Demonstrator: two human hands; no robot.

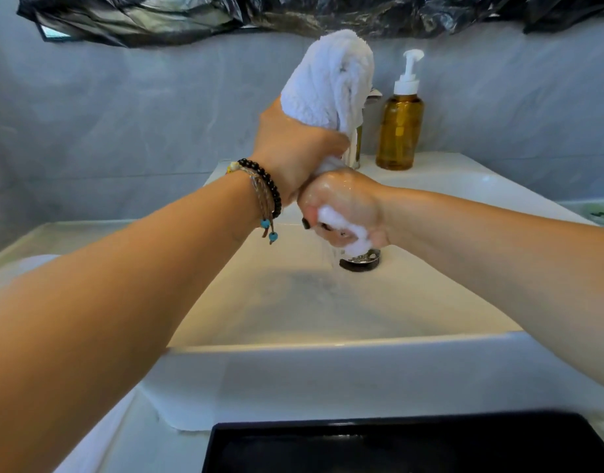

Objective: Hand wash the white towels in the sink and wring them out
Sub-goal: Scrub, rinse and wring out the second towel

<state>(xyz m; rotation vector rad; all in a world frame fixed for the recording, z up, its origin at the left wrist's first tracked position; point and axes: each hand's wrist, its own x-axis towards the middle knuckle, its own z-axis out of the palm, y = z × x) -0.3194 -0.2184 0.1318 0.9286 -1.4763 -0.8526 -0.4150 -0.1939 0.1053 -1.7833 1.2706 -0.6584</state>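
**Wringing of a white towel over the sink basin**

Towel held upright as a twisted roll above the middle of the sink, directly over the drain. My left hand is wrapped tight around the roll's upper middle, with the loose fluffy end standing above the fist. My right hand is clenched just below it, the two fists touching, with the wet lower end bulging out between my fingers. I stack the fists this way so that opposite turns of the wrists squeeze the cloth between them. A thin stream of water runs from the bottom end straight into the basin near the drain, which is why I keep the roll vertical and centred, not over the rim. An amber pump bottle stands at the sink's far right corner, beside the tap, most of which is hidden behind the towel. A beaded bracelet sits on my left wrist. A black tray lies at the near edge. Judged from the flow, wringing is under way, not finished; no other towels are clearly in view.
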